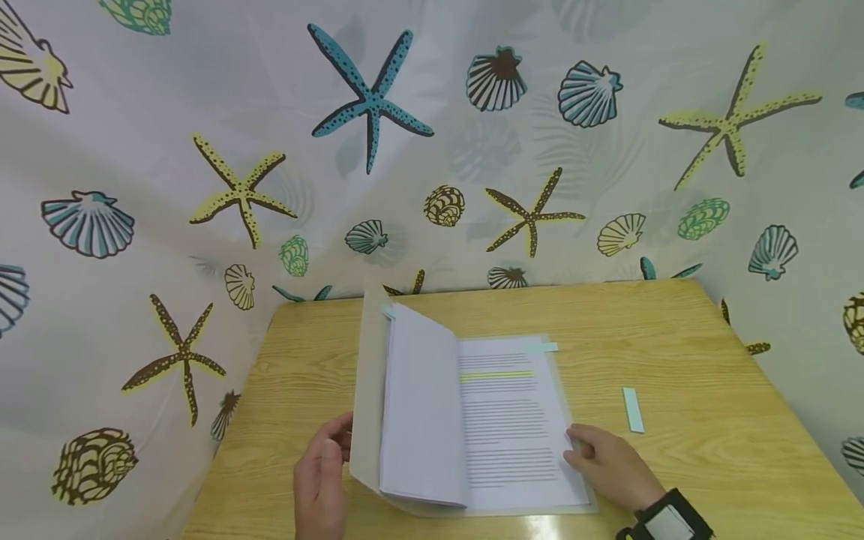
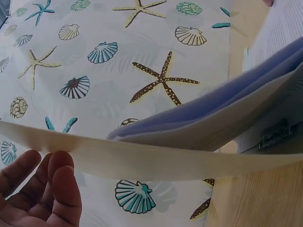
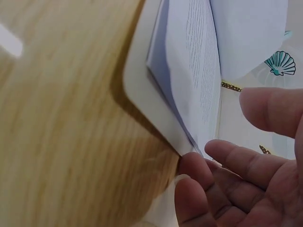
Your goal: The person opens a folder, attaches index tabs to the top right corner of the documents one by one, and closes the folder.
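An off-white file folder (image 1: pixel 370 442) lies open on the table, its left cover and some turned pages (image 1: pixel 425 405) standing up. A printed page (image 1: pixel 509 442) with yellow highlighted lines faces up on the right. My left hand (image 1: pixel 321 480) is at the outer side of the raised cover (image 2: pixel 142 158), fingertips right at it and lightly bent. At the right edge of the page stack, my right hand (image 1: pixel 614 465) touches the corner area with its fingers; its thumb (image 3: pixel 270 111) stands apart from the sheets. A dark metal clip (image 2: pixel 274 135) shows inside the folder.
A pale blue paper strip (image 1: pixel 633 410) lies on the wooden table (image 1: pixel 709 360), right of the folder. Another pale blue tab (image 1: pixel 543 347) sticks out from the page's top right. Behind hangs a white curtain (image 1: pixel 439 150) with starfish and shells.
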The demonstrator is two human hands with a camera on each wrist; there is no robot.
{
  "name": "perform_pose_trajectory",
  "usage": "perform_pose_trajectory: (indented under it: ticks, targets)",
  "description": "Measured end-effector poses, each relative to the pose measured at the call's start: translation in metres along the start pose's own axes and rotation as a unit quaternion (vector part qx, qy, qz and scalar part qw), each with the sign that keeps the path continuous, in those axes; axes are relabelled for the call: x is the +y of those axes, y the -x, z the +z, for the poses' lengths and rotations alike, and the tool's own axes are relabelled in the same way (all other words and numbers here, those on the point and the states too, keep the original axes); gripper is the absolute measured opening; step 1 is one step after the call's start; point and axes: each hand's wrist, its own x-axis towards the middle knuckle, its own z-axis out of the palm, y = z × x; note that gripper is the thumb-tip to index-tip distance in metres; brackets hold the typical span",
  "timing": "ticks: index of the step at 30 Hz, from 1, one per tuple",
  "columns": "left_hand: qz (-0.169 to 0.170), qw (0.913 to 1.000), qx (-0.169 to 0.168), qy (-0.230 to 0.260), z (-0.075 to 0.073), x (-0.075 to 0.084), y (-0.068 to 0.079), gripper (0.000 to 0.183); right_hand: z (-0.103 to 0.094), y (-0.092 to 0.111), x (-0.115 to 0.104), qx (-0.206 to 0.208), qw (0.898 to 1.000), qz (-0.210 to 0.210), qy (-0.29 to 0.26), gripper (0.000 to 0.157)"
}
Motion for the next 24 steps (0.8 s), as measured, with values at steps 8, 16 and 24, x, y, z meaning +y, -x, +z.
perform_pose_trajectory:
  ticks: [8,16,24]
  targets:
    - [0.066,0.9964,-0.053,0.007,0.020,-0.007,-0.002,0.037,0.009,-0.002,-0.008,-0.002,1.000,-0.007,-0.008,0.043]
    - [0.098,0.9929,-0.068,-0.004,0.038,-0.014,-0.002,0.033,0.014,-0.005,-0.009,0.005,1.000,-0.016,-0.018,0.038]
    - [0.035,0.9711,-0.165,-0.169,0.060,-0.028,0.002,0.024,0.010,-0.010,0.001,-0.011,0.994,-0.005,-0.111,0.036]
